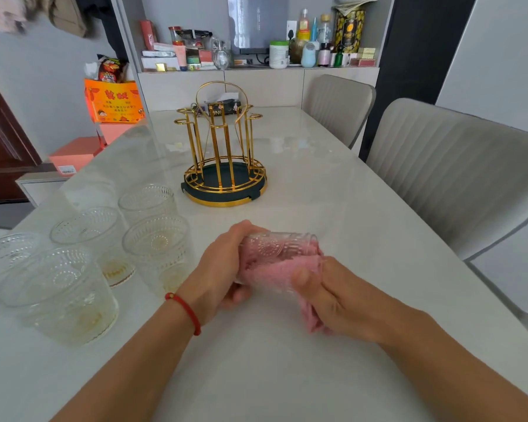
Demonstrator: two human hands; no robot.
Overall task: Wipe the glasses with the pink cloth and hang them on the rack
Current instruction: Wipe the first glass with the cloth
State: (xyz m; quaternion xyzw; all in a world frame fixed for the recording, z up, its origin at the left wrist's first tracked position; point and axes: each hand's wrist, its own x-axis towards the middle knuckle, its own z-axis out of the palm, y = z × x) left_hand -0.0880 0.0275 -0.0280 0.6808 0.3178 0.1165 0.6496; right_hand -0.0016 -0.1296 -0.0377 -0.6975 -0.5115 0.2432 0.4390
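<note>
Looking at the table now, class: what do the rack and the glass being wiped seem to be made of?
Rack: likely metal wire with a shiny gold finish; it glints, over a dark green tray base. Glass being wiped: clear embossed glass, probably; the pink cloth shows through.

We see our two forearms bare from the bottom edge of the view up to the hands, with no sleeves in sight. On our left wrist sits a thin red cord bracelet [186, 312] carrying one small gold bead. Our left hand [218, 275] and right hand [326, 296] wear no rings or gloves.
</note>
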